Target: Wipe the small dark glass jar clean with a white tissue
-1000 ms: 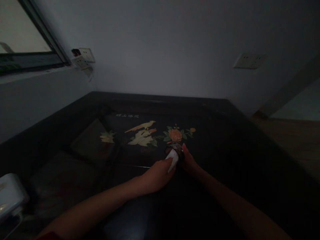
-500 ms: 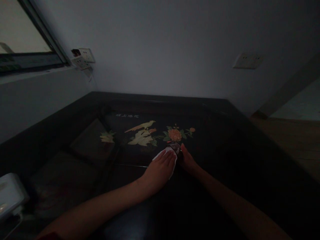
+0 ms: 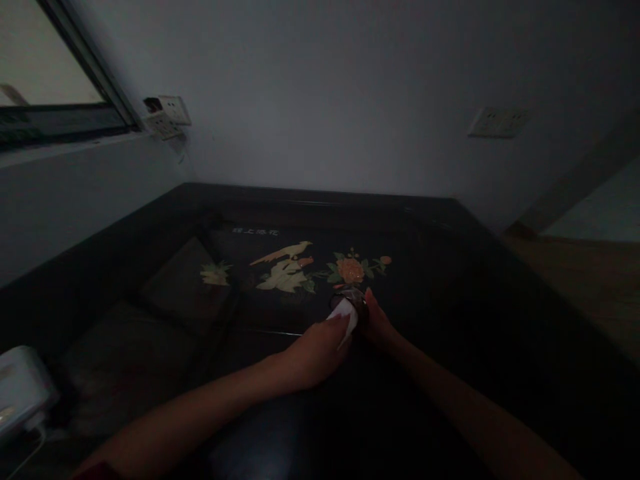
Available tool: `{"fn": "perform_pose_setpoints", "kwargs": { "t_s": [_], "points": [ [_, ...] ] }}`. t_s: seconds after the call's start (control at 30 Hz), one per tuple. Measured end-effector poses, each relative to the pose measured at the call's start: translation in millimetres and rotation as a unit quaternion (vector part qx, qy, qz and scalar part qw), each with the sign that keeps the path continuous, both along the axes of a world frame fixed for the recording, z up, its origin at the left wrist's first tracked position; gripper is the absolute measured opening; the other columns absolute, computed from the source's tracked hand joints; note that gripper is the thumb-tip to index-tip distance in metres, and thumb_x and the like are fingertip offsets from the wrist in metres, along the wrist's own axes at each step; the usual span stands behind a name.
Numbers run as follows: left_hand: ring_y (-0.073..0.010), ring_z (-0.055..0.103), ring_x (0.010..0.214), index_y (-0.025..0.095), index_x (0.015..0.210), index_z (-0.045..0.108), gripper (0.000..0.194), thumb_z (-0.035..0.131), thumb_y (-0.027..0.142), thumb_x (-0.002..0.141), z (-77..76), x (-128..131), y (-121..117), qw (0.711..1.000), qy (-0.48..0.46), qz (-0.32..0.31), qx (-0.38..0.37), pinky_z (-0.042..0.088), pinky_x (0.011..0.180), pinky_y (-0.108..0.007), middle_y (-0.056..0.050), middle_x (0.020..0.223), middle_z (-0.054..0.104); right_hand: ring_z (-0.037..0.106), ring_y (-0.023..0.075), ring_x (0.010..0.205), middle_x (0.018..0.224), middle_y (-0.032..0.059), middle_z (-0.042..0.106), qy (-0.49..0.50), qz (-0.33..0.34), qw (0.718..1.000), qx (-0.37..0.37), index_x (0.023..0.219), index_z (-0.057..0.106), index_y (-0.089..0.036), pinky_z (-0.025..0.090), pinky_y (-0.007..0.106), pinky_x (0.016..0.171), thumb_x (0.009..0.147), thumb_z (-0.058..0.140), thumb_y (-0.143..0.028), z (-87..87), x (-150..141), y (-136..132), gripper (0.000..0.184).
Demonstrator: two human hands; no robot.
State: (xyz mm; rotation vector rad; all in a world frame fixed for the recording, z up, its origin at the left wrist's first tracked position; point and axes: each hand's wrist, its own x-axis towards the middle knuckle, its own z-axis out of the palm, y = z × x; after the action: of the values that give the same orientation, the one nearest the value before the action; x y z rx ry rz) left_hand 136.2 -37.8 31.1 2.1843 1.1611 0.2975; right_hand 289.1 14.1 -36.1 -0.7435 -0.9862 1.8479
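Note:
In the head view, my right hand (image 3: 377,323) is wrapped round the side of a dark, see-through glass cup (image 3: 361,303). The cup is tilted, with its round mouth facing left towards my other hand. My left hand (image 3: 320,350) pinches a white cloth (image 3: 346,312), perhaps a tissue, whose upper end is at the cup's mouth. How far the cloth reaches inside is hard to tell in the dim light. Both hands are low over a dark glossy tabletop (image 3: 400,400), just on the near side of an orange flower picture (image 3: 350,270).
A bird-and-rock inlay (image 3: 284,267) decorates the tabletop. At the left edge is a white device (image 3: 23,387) with a cable. Wall sockets (image 3: 173,110) are beside the window at the back left, and another socket plate (image 3: 497,123) is at the right. A wall (image 3: 320,100) borders the table's far edge.
My left hand has drawn back slightly and turned, from lying flat with the cloth over the cup to pinching the cloth at its mouth. More of the cup's rim shows. My right hand keeps its hold.

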Motion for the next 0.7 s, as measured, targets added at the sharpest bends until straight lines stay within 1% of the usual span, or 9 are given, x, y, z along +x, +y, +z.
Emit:
{"fn": "perform_pose_setpoints", "kwargs": {
  "t_s": [0.07,0.13,0.2,0.27,0.4,0.5,0.57,0.6,0.7],
  "points": [
    [-0.017,0.06,0.079,0.013,0.098,0.056,0.025,0.036,0.026,0.091,2.3,-1.0,1.9,0.992,-0.069,0.033,-0.098,0.048,0.072,-0.026,-0.008,0.091,0.066,0.064,0.0228,0.087,0.086,0.0051,0.07,0.005,-0.002,1.0,-0.004,0.099,0.064,-0.021,0.046,0.037,0.087,0.073,0.049,-0.075,0.2,0.0,-0.3,0.062],
    [-0.0142,0.056,0.073,0.012,0.093,0.055,0.025,0.035,0.028,0.091,3.4,-2.3,4.1,0.978,-0.134,0.047,-0.152,0.046,0.067,-0.024,-0.004,0.085,0.063,0.064,0.0233,0.086,0.084,0.0056,0.069,0.009,0.003,1.0,-0.005,0.102,0.063,-0.021,0.047,0.038,0.085,0.074,0.047,-0.075,0.2,-0.1,-0.5,0.063],
    [-0.0131,0.053,0.072,0.012,0.093,0.054,0.024,0.035,0.027,0.09,4.5,-3.7,5.6,0.969,-0.165,0.052,-0.174,0.045,0.067,-0.023,-0.003,0.083,0.06,0.064,0.0244,0.087,0.084,0.006,0.069,0.01,0.011,1.0,-0.003,0.107,0.062,-0.021,0.048,0.039,0.083,0.075,0.045,-0.075,0.3,-0.6,-0.7,0.065],
    [-0.0132,0.053,0.073,0.012,0.093,0.054,0.024,0.036,0.028,0.09,6.2,-4.7,5.9,0.973,-0.156,0.038,-0.163,0.045,0.068,-0.023,-0.003,0.083,0.06,0.065,0.0245,0.086,0.083,0.0059,0.069,0.011,0.01,1.0,-0.001,0.108,0.061,-0.021,0.048,0.039,0.082,0.075,0.045,-0.075,0.7,-1.1,-1.0,0.066],
    [-0.0166,0.06,0.077,0.013,0.096,0.056,0.025,0.035,0.026,0.091,8.0,-4.2,3.1,0.994,-0.055,0.002,-0.09,0.048,0.073,-0.027,-0.008,0.089,0.065,0.064,0.0227,0.086,0.085,0.005,0.07,0.006,0.001,1.0,0.001,0.104,0.061,-0.021,0.047,0.037,0.085,0.074,0.049,-0.074,4.3,-1.3,-2.5,0.062],
    [-0.0212,0.063,0.097,0.01,0.115,0.052,0.032,0.034,0.018,0.09,1.4,-1.9,-0.1,0.999,0.037,-0.029,0.026,0.048,0.087,-0.031,-0.014,0.11,0.064,0.063,0.0235,0.094,0.093,0.0057,0.07,-0.001,0.011,1.0,0.009,0.103,0.063,-0.022,0.045,0.036,0.089,0.072,0.051,-0.073,9.3,-1.0,-4.3,0.061],
    [-0.023,0.055,0.116,0.005,0.128,0.043,0.042,0.035,0.012,0.088,-6.3,-0.5,-1.8,0.983,0.089,-0.067,0.146,0.042,0.1,-0.033,-0.018,0.126,0.056,0.062,0.0249,0.1,0.097,0.0062,0.07,-0.001,0.023,1.0,0.01,0.105,0.063,-0.023,0.045,0.038,0.091,0.072,0.05,-0.074,12.0,-1.1,-5.0,0.062],
    [-0.0234,0.051,0.122,0.004,0.13,0.041,0.044,0.034,0.011,0.088,-10.1,-0.1,-2.3,0.971,0.115,-0.078,0.197,0.039,0.104,-0.033,-0.019,0.13,0.054,0.061,0.0255,0.102,0.098,0.0064,0.069,-0.002,0.027,1.0,0.011,0.105,0.063,-0.023,0.044,0.038,0.093,0.072,0.05,-0.074,12.8,-1.3,-5.0,0.063],
    [-0.0231,0.047,0.126,0.004,0.129,0.044,0.042,0.035,0.011,0.089,-17.8,0.2,-2.7,0.942,0.166,-0.094,0.277,0.035,0.108,-0.034,-0.018,0.131,0.054,0.059,0.0262,0.107,0.099,0.0065,0.069,-0.015,0.018,0.999,0.025,0.104,0.064,-0.022,0.042,0.04,0.096,0.07,0.051,-0.075,11.3,-2.0,-3.5,0.065]
  ]
}}
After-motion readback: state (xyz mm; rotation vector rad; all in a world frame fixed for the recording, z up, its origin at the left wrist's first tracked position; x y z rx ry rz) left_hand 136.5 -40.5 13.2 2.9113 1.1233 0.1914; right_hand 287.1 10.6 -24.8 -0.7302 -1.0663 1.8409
